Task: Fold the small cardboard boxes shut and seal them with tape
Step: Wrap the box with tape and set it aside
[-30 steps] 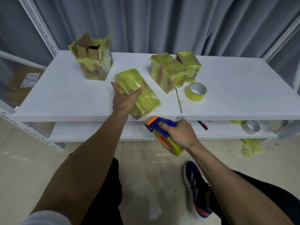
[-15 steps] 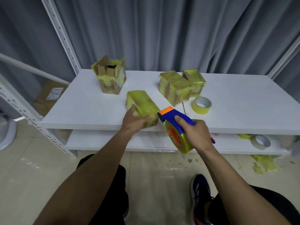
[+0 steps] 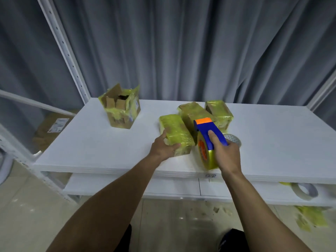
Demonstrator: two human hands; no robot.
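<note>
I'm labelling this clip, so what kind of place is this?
Probably a small packing station: white metal shelving holding tape-wrapped cardboard boxes, a tape dispenser in the right hand, a spare tape roll below.

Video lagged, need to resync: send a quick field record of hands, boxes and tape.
left hand: grips near end of wrapped box
right hand: holds tape dispenser beside that box
behind: two taped boxes, side by side
open box: back left, flaps up
spare tape roll: partly hidden behind right hand
surface: white shelf
</note>
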